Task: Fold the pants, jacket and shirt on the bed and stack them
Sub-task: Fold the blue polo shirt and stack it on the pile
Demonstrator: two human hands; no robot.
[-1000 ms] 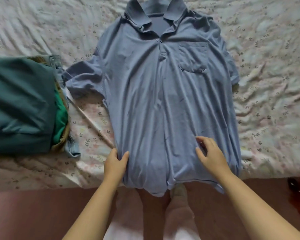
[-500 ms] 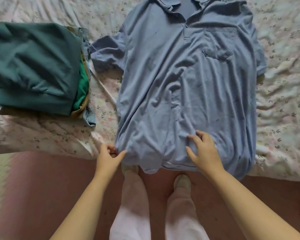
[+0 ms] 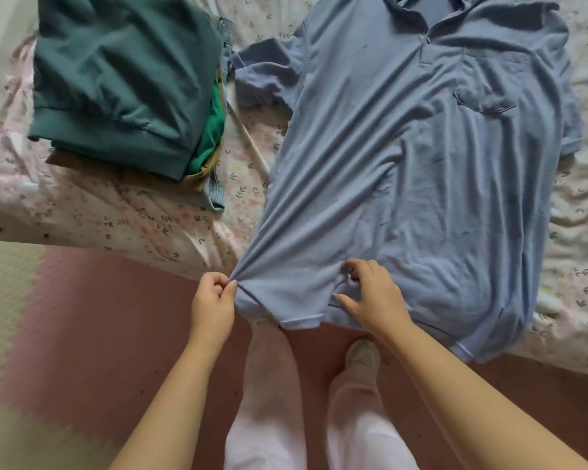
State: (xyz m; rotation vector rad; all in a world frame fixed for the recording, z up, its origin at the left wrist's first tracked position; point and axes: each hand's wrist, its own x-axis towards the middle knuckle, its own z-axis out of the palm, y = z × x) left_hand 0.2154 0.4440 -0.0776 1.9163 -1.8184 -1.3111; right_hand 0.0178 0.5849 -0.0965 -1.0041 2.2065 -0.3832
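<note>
A blue polo shirt (image 3: 421, 171) lies face up on the bed, collar far, hem hanging over the near edge. My left hand (image 3: 214, 300) pinches the shirt's lower left hem corner, and the cloth is drawn into folds toward it. My right hand (image 3: 370, 296) rests on the hem near the middle, fingers bent and gathering a little fabric. To the left sits a folded stack with a dark teal jacket (image 3: 123, 79) on top, and green, tan and denim layers, the pants (image 3: 214, 184), showing at its right edge.
The bed (image 3: 133, 212) has a pale floral sheet, and its near edge runs across the middle of the view. Below it is a pink and cream floor mat (image 3: 82, 334). My legs in pale trousers (image 3: 279, 401) stand close to the bed.
My left hand has closed on the hem corner and pulled it left and toward me, bunching the cloth. My right hand has stayed on the hem. The view has shifted left and down.
</note>
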